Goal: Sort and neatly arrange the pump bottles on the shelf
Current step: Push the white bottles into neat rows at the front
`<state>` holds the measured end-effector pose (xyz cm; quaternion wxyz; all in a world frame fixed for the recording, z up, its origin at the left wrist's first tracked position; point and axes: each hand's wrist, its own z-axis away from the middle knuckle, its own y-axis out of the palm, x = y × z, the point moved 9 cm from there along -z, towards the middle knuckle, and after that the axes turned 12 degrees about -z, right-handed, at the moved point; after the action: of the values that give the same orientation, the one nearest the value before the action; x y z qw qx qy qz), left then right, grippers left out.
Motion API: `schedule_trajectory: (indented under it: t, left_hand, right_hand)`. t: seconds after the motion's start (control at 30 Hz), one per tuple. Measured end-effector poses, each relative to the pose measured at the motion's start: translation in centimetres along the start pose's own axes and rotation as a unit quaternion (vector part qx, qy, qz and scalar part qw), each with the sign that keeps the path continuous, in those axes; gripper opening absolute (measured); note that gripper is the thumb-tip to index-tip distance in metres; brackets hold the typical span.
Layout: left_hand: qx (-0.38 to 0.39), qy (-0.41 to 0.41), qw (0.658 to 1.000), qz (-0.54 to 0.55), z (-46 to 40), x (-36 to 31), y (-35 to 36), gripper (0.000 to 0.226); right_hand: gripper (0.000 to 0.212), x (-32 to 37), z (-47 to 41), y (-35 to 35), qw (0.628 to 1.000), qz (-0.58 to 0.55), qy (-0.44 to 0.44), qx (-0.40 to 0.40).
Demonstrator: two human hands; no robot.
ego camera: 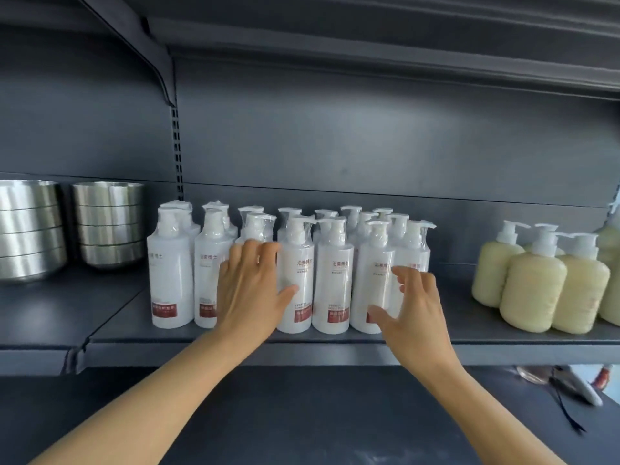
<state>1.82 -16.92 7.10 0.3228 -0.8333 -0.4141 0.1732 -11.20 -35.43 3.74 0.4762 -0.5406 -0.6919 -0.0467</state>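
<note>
Two bare forearms are extended forward and upward from the lower edge of the view, converging slightly. The left hand (250,286) is held back-up with its fingers spread and nearly straight, the thumb stretched out to the right. The right hand (411,307) is raised with its fingers loosely bent and parted, the thumb set apart below them.

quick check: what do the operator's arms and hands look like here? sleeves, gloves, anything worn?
Both forearms are bare up to the frame edge: no sleeves in view. The left hand and right hand wear no gloves, and no rings, watch, bands or markings show. Nails look short, though the fingers are slightly motion-blurred.
</note>
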Motion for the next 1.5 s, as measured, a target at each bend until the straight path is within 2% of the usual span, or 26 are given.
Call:
schedule_trajectory:
  t: [0.07,0.13,0.33,0.5,1.03,1.13,1.27,1.43,1.5]
  left_hand:
    - [-0.047,0.016,0.999,-0.012,-2.3,-0.5,-1.5,0.054]
    - [-0.059,0.038,0.997,-0.021,-4.6,-1.2,-2.5,0.049]
    - [0.078,0.060,0.992,-0.083,-9.1,-2.3,-1.2,0.030]
    - [0.132,0.055,0.989,-0.032,-9.9,-2.3,-0.5,0.026]
    - [0.165,0.043,0.979,0.109,-10.0,-1.5,0.2,0.027]
    - [0.153,0.042,0.981,0.110,-9.8,-1.4,0.2,0.027]
    - [0.118,0.053,0.991,0.031,-8.8,-1.1,0.2,0.042]
    - [-0.062,0.081,0.993,-0.061,-3.0,-1.3,-1.2,0.074]
    - [-0.071,0.106,0.990,-0.063,-0.2,-2.1,0.0,0.079]
  right_hand:
    - [0.059,1.3,-0.8,0.4,0.999,-0.012,-0.029,0.010]
    - [0.056,2.1,-1.2,1.1,0.998,-0.024,-0.044,0.029]
    - [0.057,3.4,-1.6,4.0,0.993,-0.041,-0.080,0.074]
    - [0.057,3.4,-1.8,4.8,0.994,-0.043,-0.084,0.063]
    - [0.059,3.1,-1.6,4.9,0.992,-0.040,-0.091,0.072]
    - [0.059,3.1,-1.7,5.0,0.993,-0.038,-0.086,0.073]
    - [0.059,2.9,-1.3,5.0,0.993,-0.040,-0.078,0.074]
    - [0.051,1.6,0.0,4.5,0.996,-0.046,-0.060,0.056]
    - [0.051,0.8,0.5,4.6,0.997,-0.045,-0.043,0.052]
